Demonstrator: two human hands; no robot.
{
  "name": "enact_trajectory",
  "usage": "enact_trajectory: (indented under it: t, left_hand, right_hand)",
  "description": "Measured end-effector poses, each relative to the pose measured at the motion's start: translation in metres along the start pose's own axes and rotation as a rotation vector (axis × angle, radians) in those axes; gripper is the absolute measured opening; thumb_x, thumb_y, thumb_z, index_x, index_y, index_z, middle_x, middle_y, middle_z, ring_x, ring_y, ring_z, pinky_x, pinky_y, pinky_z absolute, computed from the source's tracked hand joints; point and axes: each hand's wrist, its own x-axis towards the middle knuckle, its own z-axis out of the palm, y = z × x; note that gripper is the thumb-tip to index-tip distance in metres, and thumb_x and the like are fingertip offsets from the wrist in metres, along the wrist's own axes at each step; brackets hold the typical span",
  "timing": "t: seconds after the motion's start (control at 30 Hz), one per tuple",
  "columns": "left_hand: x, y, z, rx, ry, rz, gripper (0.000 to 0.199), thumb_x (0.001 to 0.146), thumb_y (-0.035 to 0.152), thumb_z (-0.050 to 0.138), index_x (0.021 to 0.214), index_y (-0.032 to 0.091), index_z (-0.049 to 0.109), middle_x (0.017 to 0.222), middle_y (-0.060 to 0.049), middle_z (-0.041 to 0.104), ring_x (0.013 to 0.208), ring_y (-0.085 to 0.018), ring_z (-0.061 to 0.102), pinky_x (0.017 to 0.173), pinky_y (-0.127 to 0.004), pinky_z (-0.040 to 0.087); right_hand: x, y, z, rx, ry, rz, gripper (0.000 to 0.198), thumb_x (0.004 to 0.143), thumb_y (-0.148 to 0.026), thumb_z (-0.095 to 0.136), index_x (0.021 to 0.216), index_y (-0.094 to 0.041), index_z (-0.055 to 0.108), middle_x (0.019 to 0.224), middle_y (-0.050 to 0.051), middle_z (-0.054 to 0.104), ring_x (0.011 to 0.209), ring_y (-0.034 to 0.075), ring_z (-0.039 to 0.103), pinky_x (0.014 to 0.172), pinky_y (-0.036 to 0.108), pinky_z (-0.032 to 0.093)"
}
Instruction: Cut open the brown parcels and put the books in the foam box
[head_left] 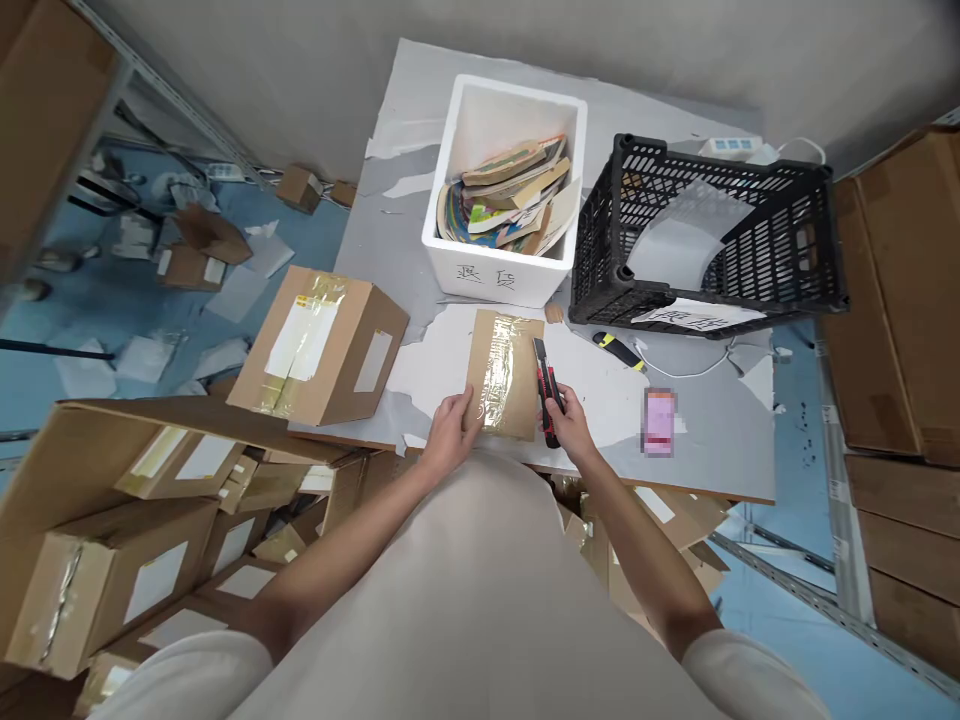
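A flat brown cardboard parcel [515, 375] with shiny tape down its middle lies on the table near the front edge. My left hand [451, 432] grips its left edge, fingers closed on it. In my right hand [568, 422] is a black and red box cutter [547, 385], its tip pointing away from me along the parcel's right edge. Whether the blade touches the cardboard I cannot tell. Just beyond the parcel stands a white foam box [501, 275] holding several worn books [517, 195].
A taped carton [345, 350] stands at the table's left. A black plastic crate [600, 290] with papers is at the right. Nearby lie a yellow-black cutter [619, 350], a phone [659, 422] and a white cable [682, 374]. Cartons [161, 570] crowd below left; shelving stands right.
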Motion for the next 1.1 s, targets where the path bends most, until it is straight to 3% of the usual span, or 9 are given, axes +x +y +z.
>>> enact_trajectory:
  t: [0.17,0.23,0.37,0.53,0.67,0.83,0.97,1.03,1.1]
  left_hand:
    - [0.024,-0.003,-0.015,0.054,-0.007,-0.027,0.067,0.081,0.035,0.06,0.141,0.015,0.038,0.124,-0.017,0.051,0.118,-0.03,0.048,0.1,-0.049,0.043]
    - [0.054,-0.002,-0.023,0.069,-0.009,-0.027,0.071,0.08,0.038,0.059,0.142,0.012,0.035,0.133,-0.02,0.045,0.127,-0.033,0.043,0.106,-0.051,0.037]
    - [0.135,0.002,-0.033,0.065,-0.038,0.017,0.076,0.08,0.043,0.058,0.144,0.012,0.03,0.149,-0.019,0.031,0.139,-0.033,0.03,0.111,-0.049,0.031]
    - [0.186,-0.002,-0.031,0.085,-0.204,0.074,0.061,0.077,0.035,0.059,0.132,0.013,0.047,0.136,-0.014,0.051,0.126,-0.028,0.048,0.108,-0.041,0.037]
    - [0.169,-0.01,-0.036,0.084,-0.09,-0.053,0.056,0.075,0.037,0.06,0.126,0.014,0.05,0.126,-0.013,0.056,0.115,-0.028,0.054,0.099,-0.04,0.044]
    - [0.111,-0.02,-0.051,0.109,0.139,-0.321,0.045,0.072,0.048,0.064,0.104,0.017,0.054,0.106,-0.01,0.06,0.101,-0.026,0.058,0.087,-0.038,0.046]
    - [0.052,-0.022,-0.046,0.077,0.076,-0.519,0.046,0.068,0.063,0.062,0.082,0.021,0.05,0.073,0.0,0.054,0.072,-0.02,0.057,0.068,-0.033,0.046]
    - [0.031,-0.021,-0.039,0.026,0.031,-0.582,0.05,0.068,0.065,0.061,0.087,0.021,0.05,0.069,0.001,0.052,0.067,-0.019,0.056,0.065,-0.033,0.046]
    - [0.022,-0.019,-0.034,-0.001,0.096,-0.565,0.058,0.067,0.062,0.063,0.102,0.018,0.05,0.081,-0.003,0.057,0.077,-0.022,0.059,0.071,-0.036,0.048]
  right_hand:
    - [-0.012,0.004,0.005,0.29,0.12,0.115,0.051,0.083,-0.051,0.056,0.122,-0.018,0.048,0.075,-0.002,0.06,0.059,0.012,0.055,0.053,0.026,0.047]
    - [-0.025,0.01,0.008,0.345,0.136,0.184,0.052,0.081,-0.053,0.059,0.118,-0.018,0.05,0.074,-0.001,0.061,0.057,0.011,0.055,0.05,0.025,0.046]
    - [-0.053,0.028,0.016,0.558,0.174,0.35,0.049,0.072,-0.056,0.068,0.105,-0.022,0.053,0.097,0.004,0.068,0.066,0.013,0.063,0.054,0.027,0.052]
    - [-0.068,0.034,0.029,0.809,0.108,0.45,0.049,0.071,-0.054,0.072,0.101,-0.025,0.047,0.088,0.004,0.072,0.074,0.02,0.071,0.067,0.035,0.056]
    - [-0.058,0.03,0.03,0.809,0.202,0.379,0.05,0.069,-0.053,0.074,0.098,-0.024,0.047,0.081,0.001,0.072,0.078,0.021,0.072,0.071,0.034,0.055]
    - [-0.024,0.027,0.009,0.717,0.314,0.201,0.047,0.073,-0.051,0.07,0.104,-0.025,0.047,0.104,0.003,0.07,0.09,0.018,0.069,0.082,0.036,0.054]
    - [0.018,0.02,-0.006,0.589,0.32,0.053,0.038,0.079,-0.048,0.063,0.106,-0.025,0.048,0.11,0.004,0.068,0.097,0.017,0.067,0.089,0.039,0.052]
    - [0.033,0.017,-0.011,0.506,0.295,0.005,0.036,0.08,-0.047,0.061,0.106,-0.024,0.05,0.112,0.006,0.067,0.1,0.017,0.066,0.091,0.039,0.051]
    - [0.04,0.016,-0.017,0.453,0.255,-0.012,0.036,0.081,-0.047,0.06,0.107,-0.024,0.05,0.116,0.008,0.066,0.099,0.018,0.066,0.089,0.038,0.052]
